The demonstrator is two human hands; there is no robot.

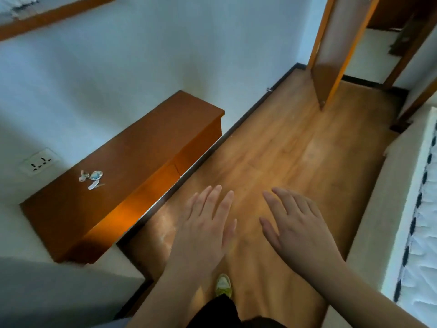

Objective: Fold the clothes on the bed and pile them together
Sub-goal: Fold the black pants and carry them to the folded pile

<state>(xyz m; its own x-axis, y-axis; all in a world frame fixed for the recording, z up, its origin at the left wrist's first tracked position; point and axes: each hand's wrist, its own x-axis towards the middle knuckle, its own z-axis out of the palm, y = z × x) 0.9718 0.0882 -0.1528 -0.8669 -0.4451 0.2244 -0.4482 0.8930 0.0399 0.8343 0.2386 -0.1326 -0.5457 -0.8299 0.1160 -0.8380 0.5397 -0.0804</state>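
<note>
White bedding with a dark zigzag edge shows at 3 o'clock: that is the bed (423,209), and we only see a thin strip of it. We cannot see any clothes yet; they must be further onto the bed, out of view.

Our left hand (203,223) and right hand (295,223) float side by side at 6 o'clock over the wooden floor (283,143). Both are flat, fingers spread wide, and hold nothing.

We think the job has not started. The step now is getting to the bed. To do it well, we should turn to 3 o'clock, stand close to the bed's side and look down so the clothes come into view. Then we can pick one piece with both hands and lay it flat before folding.

Our shoe (223,286) points ahead at 6 o'clock. At 9 o'clock a brown shelf (142,150) holds some small wrappers (92,177), with a wall socket (39,162) beside it. At 1 o'clock a door (331,55) stands open.
</note>
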